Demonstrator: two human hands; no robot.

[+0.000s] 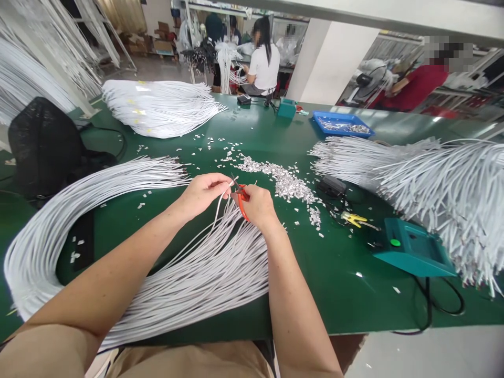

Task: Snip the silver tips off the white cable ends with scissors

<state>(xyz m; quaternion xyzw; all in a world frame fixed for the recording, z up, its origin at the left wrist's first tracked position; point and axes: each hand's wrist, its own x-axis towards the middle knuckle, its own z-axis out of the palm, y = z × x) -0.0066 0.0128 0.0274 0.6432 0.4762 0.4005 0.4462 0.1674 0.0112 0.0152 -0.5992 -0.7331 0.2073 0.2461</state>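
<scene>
Tan sleeve (pixel 43 349) at lower left lies nearest the camera. At far left, a black bag-like item (pixel 43 147) sits behind a white cable bundle (pixel 35 252), apparently looped so that both sets of ends face the hands. Beyond lies a second bundle (pixel 157 107) with yellowish marks, no writing legible. At centre, above the loop, the left hand (pixel 205 193) pinches a single white cable (pixel 219 206) near its tip, presumably to steady it at the blades. The right hand (pixel 255 205) is closed around orange-handled scissors (pixel 242 208); whether the blades meet cannot be told. Rightward, silvery scraps (pixel 291 181) lie heaped on the green table (pixel 315 299); a blue tray (pixel 350 134) beyond contains similar pieces. Next come a yellow-handled tool (pixel 356 219), a teal device (pixel 397 262) with a green button, and a large cable pile (pixel 452 184). No brand or lettering is readable.
</scene>
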